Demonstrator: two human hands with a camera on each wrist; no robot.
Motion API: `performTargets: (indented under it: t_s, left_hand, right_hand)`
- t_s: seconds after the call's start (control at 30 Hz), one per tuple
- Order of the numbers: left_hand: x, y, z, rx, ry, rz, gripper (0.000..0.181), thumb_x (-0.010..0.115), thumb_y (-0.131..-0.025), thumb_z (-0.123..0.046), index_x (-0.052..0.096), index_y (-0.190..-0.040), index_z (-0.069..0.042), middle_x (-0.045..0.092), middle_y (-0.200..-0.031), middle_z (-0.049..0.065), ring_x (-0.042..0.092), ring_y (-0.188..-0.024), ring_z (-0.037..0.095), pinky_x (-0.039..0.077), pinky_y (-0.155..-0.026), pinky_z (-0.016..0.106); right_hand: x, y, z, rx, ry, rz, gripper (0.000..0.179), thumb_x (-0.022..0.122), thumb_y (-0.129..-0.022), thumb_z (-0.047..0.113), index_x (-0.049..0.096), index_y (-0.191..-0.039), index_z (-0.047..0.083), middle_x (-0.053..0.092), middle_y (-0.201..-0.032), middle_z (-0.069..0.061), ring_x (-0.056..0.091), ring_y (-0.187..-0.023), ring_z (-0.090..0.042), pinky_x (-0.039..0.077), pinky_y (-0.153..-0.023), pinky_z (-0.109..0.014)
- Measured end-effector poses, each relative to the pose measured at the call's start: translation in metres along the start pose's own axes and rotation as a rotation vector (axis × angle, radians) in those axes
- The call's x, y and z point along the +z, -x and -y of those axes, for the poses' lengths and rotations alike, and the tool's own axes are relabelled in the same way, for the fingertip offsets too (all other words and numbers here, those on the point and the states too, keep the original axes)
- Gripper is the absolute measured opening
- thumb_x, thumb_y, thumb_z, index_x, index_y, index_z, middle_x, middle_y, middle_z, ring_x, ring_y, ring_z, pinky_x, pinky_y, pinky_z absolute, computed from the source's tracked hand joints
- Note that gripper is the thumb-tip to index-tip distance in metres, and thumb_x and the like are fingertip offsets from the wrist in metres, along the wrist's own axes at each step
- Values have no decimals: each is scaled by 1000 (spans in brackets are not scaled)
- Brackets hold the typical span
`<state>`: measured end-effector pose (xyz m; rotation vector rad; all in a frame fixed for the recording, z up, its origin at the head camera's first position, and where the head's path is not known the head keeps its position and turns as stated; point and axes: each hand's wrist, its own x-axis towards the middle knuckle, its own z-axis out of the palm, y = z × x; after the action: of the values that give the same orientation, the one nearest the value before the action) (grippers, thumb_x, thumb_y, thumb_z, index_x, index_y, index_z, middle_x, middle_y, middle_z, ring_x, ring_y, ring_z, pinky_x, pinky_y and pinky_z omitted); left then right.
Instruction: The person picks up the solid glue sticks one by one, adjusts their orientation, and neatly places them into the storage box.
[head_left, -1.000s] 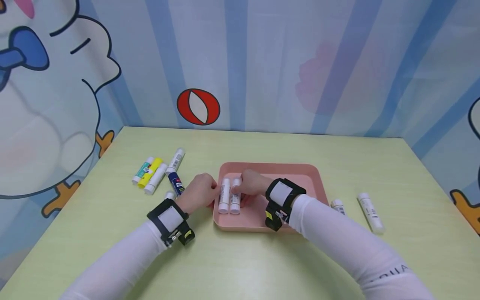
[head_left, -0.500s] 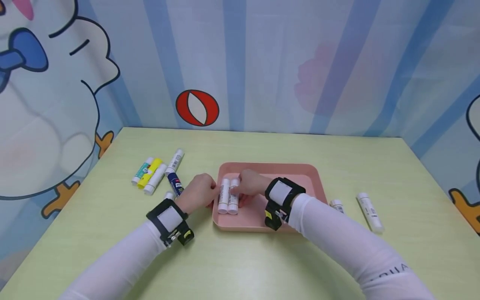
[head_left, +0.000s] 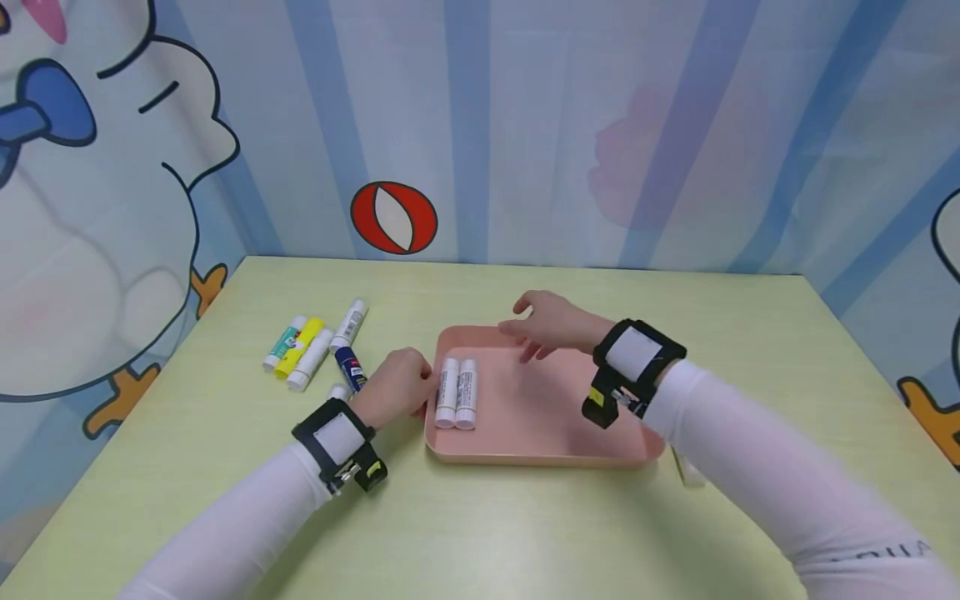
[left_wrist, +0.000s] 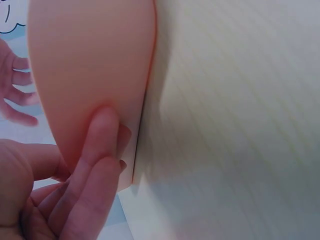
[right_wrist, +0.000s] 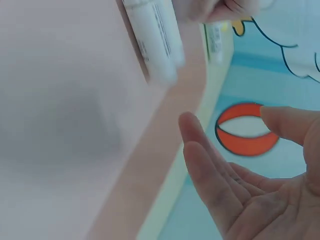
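A pink tray [head_left: 551, 458] lies on the table, with two white glue sticks [head_left: 457, 393] side by side along its left wall. My left hand [head_left: 397, 383] grips the tray's left edge; in the left wrist view its fingers [left_wrist: 102, 142] press the outer wall and the thumb goes behind the rim. Over the tray's far part hovers my right hand [head_left: 557, 322], fingers spread and holding nothing. The right wrist view shows the same white glue sticks [right_wrist: 157, 42] beyond the open fingers.
Left of the tray lie several more glue sticks: teal [head_left: 286, 343], yellow [head_left: 299, 347], white [head_left: 311, 359] and dark blue [head_left: 350, 367], plus a white one [head_left: 349, 323] behind. Part of a white stick [head_left: 688, 469] shows under my right forearm. A patterned curtain [head_left: 525, 133] borders the table's back.
My right hand has let go of the second white glue stick, which now sits against the first, and has moved right and away toward the far rim. My left hand stays at the tray edge.
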<state>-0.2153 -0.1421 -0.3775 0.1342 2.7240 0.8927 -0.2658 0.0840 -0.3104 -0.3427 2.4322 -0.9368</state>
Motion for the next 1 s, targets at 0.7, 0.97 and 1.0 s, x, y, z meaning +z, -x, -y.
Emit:
performTargets:
  t_s: [0.7,0.97,1.0]
  left_hand:
    - [-2,2,-2,-11,4,-5,22,57,-98,-13,71,-86,-1,62,-62,5,55,-52,15,42,-48,23]
    - [-2,3,-1,-1,18,-10,22,57,-97,-13,71,-87,-1,62,-62,4,55,-52,15,41,-48,22]
    - [-2,3,-1,2,17,-12,22,57,-97,-13,71,-86,-1,62,-61,4,55,-52,14,41,-47,22]
  right_hand:
    - [-60,90,-126,-35,353,-293,66,56,-97,36,38,-137,-13,47,-127,-36,52,-110,-48,48,-83,-54]
    - [-51,117,-176,37,459,-371,88,57,-94,48,25,-138,-21,35,-126,-48,59,-92,-48,50,-68,-53]
    - [-50,120,-181,52,452,-362,90,57,-94,50,23,-138,-22,33,-127,-50,58,-93,-49,50,-68,-54]
